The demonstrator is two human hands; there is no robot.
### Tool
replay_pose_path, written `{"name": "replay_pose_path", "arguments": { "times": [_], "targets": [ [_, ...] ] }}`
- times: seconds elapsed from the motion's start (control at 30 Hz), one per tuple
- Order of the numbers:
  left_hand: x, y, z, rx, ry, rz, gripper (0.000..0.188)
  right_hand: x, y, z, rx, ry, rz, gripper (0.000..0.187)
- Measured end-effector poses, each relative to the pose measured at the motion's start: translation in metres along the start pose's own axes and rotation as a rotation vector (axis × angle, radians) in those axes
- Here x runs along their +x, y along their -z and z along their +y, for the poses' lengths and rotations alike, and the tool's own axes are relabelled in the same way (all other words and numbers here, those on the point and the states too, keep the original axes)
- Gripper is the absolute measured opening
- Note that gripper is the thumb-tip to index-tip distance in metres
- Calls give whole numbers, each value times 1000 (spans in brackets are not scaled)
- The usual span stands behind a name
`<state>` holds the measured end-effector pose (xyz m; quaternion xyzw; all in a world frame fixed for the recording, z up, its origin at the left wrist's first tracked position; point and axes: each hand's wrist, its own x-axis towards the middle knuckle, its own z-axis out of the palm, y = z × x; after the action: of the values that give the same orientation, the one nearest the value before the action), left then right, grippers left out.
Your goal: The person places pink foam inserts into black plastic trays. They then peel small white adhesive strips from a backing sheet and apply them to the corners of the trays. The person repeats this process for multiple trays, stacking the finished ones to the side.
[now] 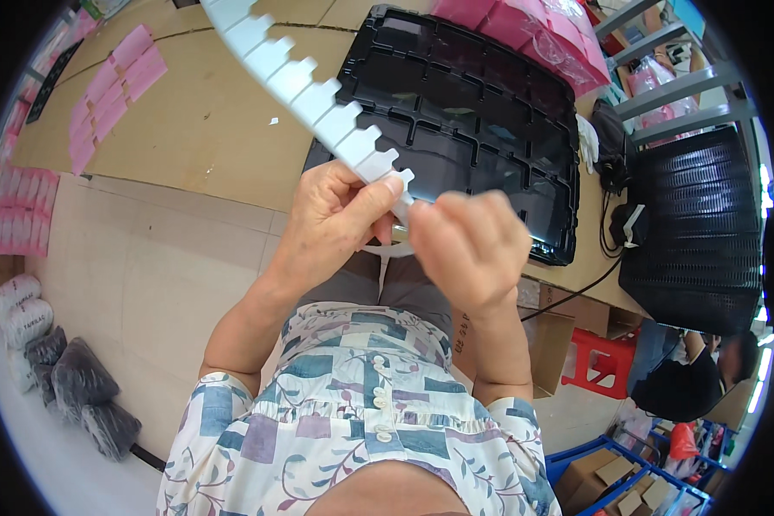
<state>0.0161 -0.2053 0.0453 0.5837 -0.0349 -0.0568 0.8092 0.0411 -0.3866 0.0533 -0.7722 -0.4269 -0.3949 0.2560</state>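
Note:
A long white strip of notched pieces [305, 99], toothed along one edge, runs from the far edge of the view down to my hands. My left hand [322, 219] pinches its near end between thumb and fingers. Close by on the right, my right hand [473, 245] is curled closed and slightly blurred, its fingertips against the strip's end; what it grips is hidden. Below the hands hangs a curled thin white band [389, 251]. Just beyond my hands, a black plastic tray [456, 95] with moulded compartments lies on the cardboard-covered table [206, 112].
Pink sheets [116, 95] lie on the table's left part. Pink packages [533, 39] sit behind the tray. At right are a black ribbed crate [692, 228], a cable [576, 297] and a red stool [602, 361]. Dark bags [84, 374] rest on the left floor.

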Motion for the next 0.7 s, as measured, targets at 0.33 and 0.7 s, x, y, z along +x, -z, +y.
{"name": "replay_pose_path", "arguments": {
  "times": [0.33, 0.7],
  "targets": [
    [5, 13, -12, -11, -259, 194, 17, 30, 28, 34, 553, -607, -236, 4],
    [16, 36, -15, -62, -178, 134, 18, 99, -74, 193, 305, -454, -626, 15]
  ]
}}
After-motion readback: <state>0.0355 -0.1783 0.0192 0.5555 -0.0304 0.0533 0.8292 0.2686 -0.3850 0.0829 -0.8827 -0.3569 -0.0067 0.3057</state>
